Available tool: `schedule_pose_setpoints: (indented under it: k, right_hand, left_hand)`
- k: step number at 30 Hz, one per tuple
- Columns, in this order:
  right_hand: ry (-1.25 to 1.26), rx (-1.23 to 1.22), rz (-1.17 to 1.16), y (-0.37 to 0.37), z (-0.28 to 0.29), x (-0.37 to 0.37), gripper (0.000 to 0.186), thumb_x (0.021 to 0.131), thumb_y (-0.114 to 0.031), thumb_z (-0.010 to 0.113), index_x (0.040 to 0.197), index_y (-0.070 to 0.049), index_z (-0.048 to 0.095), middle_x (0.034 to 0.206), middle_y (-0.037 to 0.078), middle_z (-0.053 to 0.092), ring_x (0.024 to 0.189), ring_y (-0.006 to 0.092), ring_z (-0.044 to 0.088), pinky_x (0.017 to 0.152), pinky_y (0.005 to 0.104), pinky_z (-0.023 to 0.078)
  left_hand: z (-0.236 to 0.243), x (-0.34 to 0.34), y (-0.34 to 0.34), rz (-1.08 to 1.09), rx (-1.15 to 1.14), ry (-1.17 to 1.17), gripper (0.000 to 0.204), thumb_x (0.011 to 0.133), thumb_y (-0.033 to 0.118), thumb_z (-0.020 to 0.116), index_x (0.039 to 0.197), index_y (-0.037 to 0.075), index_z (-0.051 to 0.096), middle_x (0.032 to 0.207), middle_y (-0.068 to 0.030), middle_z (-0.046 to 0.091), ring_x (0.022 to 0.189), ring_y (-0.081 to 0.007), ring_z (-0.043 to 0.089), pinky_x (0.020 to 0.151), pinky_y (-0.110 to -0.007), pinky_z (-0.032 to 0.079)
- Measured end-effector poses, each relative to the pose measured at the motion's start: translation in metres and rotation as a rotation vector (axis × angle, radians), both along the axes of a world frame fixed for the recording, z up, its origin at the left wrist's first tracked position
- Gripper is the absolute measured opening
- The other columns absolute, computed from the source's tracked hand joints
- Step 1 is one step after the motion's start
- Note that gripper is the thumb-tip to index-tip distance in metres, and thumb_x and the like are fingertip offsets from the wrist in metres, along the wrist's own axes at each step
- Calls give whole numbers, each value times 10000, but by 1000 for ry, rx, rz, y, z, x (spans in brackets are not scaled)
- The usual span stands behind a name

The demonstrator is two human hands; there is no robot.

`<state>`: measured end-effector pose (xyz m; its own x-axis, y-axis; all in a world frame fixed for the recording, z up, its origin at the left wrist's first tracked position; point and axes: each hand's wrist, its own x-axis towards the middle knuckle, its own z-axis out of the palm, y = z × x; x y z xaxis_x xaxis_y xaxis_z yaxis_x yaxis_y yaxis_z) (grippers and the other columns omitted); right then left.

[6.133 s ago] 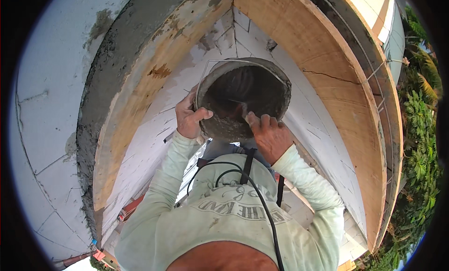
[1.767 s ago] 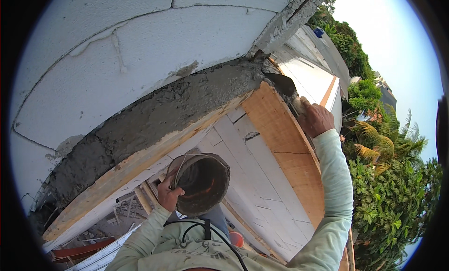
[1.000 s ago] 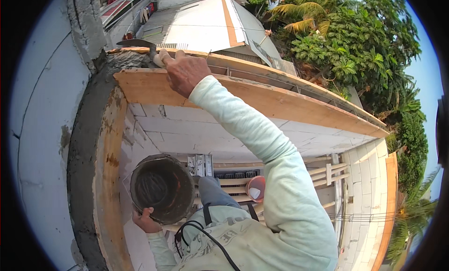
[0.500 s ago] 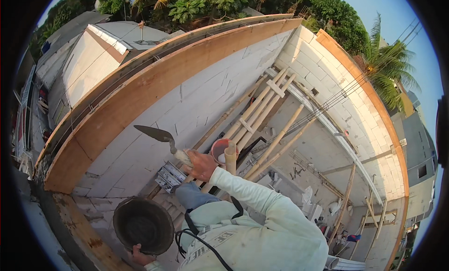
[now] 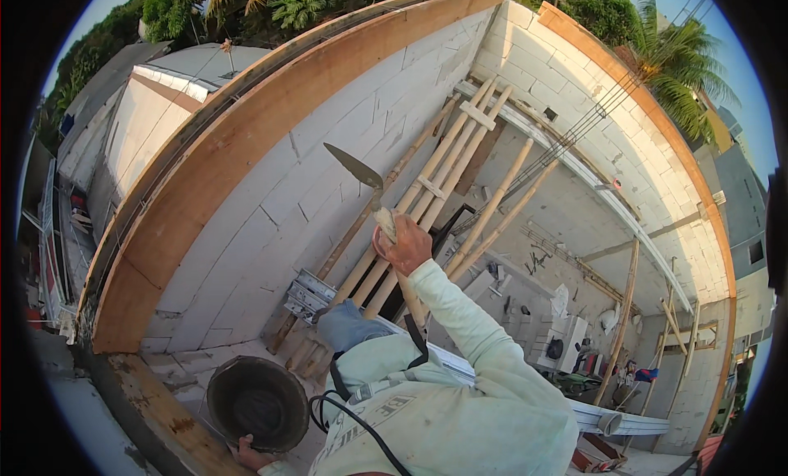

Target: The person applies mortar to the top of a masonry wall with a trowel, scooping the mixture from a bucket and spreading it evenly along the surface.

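My right hand [image 5: 407,244] is closed around the pale, mortar-crusted handle of a pointed trowel [image 5: 355,166]. Its dark blade points up and to the left, in the air in front of the block wall and the bamboo poles. At lower left, a dark round bucket [image 5: 246,406] is tipped so that I see into it; its inside looks dark, and I cannot make out any contents. My left hand [image 5: 251,454] grips the bucket at its near rim. A reddish container shows only as a sliver behind my right hand, which hides the rest.
Bamboo poles [image 5: 450,164] tied with short crosspieces form a scaffold ahead. A wooden formwork board [image 5: 238,164] runs along the top of the white block wall [image 5: 279,197]. Thin steel bars [image 5: 603,111] cross at right. Far below lies a floor with blocks and scattered tools.
My right hand has moved right and a little upward in the picture with the trowel, covering most of the reddish container. The view has shifted; the bucket stays in my left hand.
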<state>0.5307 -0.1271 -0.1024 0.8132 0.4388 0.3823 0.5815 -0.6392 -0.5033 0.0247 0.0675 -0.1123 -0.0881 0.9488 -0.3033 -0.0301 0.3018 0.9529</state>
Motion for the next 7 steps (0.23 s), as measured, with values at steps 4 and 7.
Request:
schedule_pose_setpoints:
  k: [4,7]
  right_hand:
    - [-134,5,-68,14,0,20,469,766,-198,697,1173,-4,567,1049,169,643,900,345,657,789,409,527]
    - [-128,-20,-89,12,-3,31,531,751,-203,716,1220,-12,557,1046,163,652,944,318,658,895,447,485]
  left_hand:
    - [-1,-8,-1,-8,-16,18,711,554,-7,529,1261,-75,528,1188,-151,598,1018,-313,586,899,-384,474]
    - [-5,-9,1,9,9,18,731,555,-7,531,1284,-67,525,1202,-154,599,1054,-303,574,956,-387,450]
